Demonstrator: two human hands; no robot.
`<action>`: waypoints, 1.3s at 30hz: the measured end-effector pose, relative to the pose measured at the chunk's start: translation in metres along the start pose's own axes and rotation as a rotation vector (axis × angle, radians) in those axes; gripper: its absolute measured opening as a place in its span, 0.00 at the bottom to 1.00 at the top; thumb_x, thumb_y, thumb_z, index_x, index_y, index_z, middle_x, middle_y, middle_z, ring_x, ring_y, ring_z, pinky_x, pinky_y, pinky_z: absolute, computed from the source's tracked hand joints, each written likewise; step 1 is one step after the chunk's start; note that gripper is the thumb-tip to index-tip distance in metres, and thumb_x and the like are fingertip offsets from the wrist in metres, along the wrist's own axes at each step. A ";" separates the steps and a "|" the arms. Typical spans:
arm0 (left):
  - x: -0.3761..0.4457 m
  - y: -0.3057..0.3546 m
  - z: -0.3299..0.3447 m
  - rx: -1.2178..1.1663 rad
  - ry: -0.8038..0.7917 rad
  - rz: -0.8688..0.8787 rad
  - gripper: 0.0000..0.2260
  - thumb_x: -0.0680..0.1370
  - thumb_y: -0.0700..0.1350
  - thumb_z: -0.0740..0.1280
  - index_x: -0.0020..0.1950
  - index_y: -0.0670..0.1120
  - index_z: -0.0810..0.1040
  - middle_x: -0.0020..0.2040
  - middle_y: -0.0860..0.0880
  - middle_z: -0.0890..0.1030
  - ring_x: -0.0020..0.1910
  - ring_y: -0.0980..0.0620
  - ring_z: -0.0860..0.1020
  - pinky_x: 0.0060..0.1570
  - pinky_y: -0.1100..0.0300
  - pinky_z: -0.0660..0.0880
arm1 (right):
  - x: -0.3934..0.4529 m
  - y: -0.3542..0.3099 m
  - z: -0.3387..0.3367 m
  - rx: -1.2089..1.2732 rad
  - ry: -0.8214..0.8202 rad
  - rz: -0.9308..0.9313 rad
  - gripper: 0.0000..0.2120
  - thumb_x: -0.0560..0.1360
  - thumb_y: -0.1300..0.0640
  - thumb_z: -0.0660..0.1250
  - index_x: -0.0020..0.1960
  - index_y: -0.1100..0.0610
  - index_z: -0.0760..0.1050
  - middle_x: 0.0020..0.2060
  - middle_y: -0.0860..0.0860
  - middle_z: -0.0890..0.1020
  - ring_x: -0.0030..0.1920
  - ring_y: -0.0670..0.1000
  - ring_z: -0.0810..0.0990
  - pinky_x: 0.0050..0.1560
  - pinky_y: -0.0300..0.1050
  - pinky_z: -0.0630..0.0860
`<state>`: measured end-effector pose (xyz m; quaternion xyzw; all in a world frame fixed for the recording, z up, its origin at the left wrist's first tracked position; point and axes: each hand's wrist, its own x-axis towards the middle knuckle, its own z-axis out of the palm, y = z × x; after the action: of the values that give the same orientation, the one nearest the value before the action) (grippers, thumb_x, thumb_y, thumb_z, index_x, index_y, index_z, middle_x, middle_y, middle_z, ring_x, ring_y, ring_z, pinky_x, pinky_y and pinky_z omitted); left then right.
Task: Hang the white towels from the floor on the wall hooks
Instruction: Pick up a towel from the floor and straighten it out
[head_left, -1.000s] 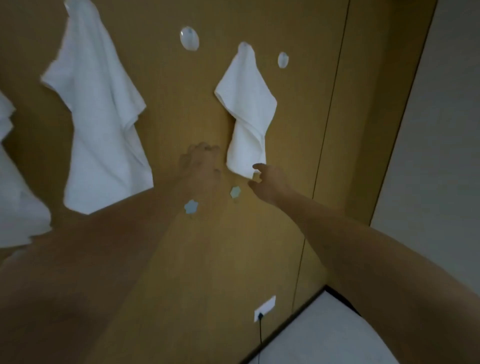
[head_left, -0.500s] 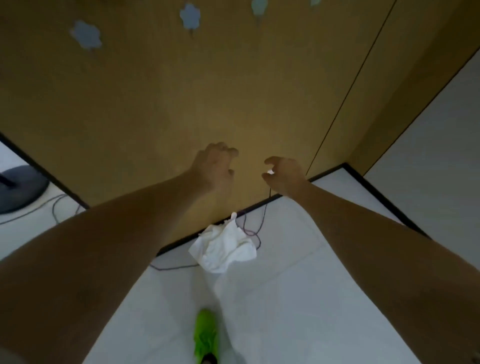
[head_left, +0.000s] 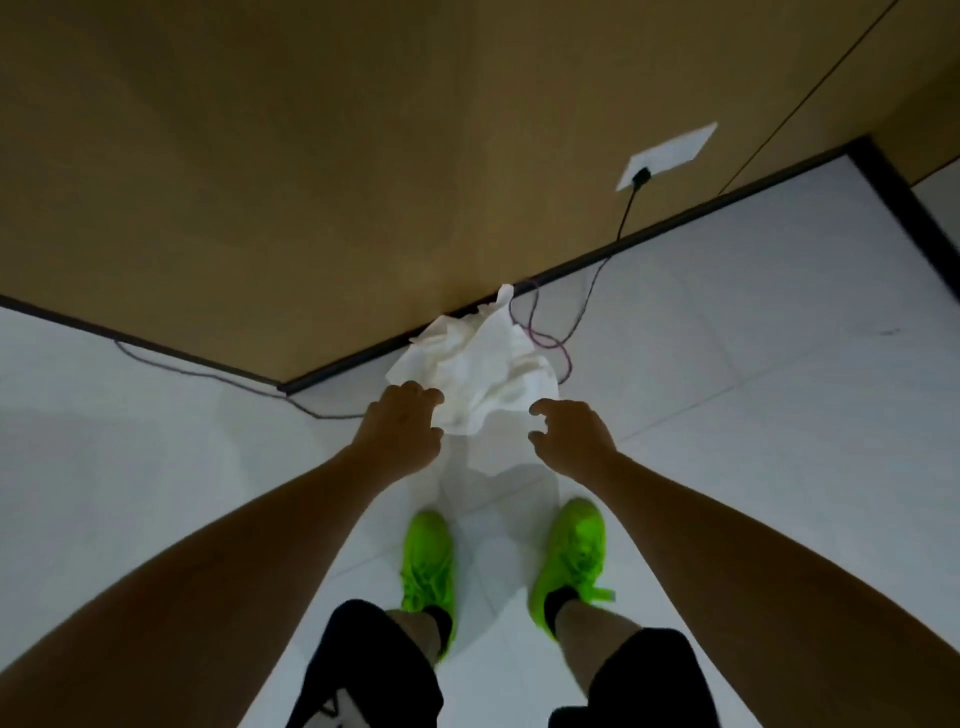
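A crumpled white towel (head_left: 480, 374) lies on the pale tiled floor against the dark skirting of the brown wall (head_left: 311, 156). My left hand (head_left: 402, 434) hovers at the towel's near left edge, fingers curled and apart, holding nothing. My right hand (head_left: 569, 439) is at the towel's near right edge, fingers spread and bent, also holding nothing. Whether either hand touches the cloth I cannot tell. No wall hooks and no hung towels are in view.
A white wall socket (head_left: 670, 153) has a dark cable (head_left: 597, 275) running down and looping on the floor beside the towel. Another cable (head_left: 208, 371) runs along the skirting at left. My feet in bright green shoes (head_left: 428, 561) stand just behind the towel.
My view has swung from the hung towels and hooks down to the floor. Both hands dropped from the wall to the crumpled towel, which was farther below them half a second ago.
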<state>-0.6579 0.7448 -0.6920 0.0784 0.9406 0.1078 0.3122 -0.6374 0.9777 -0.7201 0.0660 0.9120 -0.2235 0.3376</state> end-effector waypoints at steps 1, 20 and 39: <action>0.017 -0.006 0.027 -0.003 -0.009 -0.008 0.21 0.78 0.49 0.63 0.71 0.48 0.68 0.66 0.45 0.72 0.65 0.44 0.69 0.63 0.49 0.69 | 0.023 0.012 0.022 -0.005 -0.023 -0.005 0.20 0.76 0.52 0.66 0.68 0.48 0.72 0.60 0.50 0.80 0.61 0.52 0.78 0.57 0.43 0.74; 0.285 -0.089 0.317 -0.157 0.070 -0.127 0.20 0.78 0.50 0.65 0.69 0.50 0.71 0.67 0.47 0.72 0.65 0.45 0.69 0.64 0.49 0.70 | 0.355 0.118 0.243 -0.626 0.248 -0.284 0.13 0.72 0.54 0.66 0.57 0.48 0.77 0.50 0.49 0.80 0.58 0.56 0.73 0.67 0.58 0.59; -0.033 0.108 -0.231 -0.203 0.279 0.139 0.29 0.72 0.62 0.69 0.66 0.46 0.72 0.60 0.48 0.78 0.58 0.47 0.76 0.57 0.53 0.73 | -0.051 -0.160 -0.277 -0.232 0.493 -0.440 0.09 0.73 0.60 0.62 0.51 0.58 0.78 0.42 0.56 0.79 0.41 0.57 0.78 0.40 0.44 0.72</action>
<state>-0.7622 0.8064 -0.4655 0.0955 0.9514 0.2332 0.1768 -0.8039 0.9619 -0.4428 -0.1191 0.9778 -0.1630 0.0564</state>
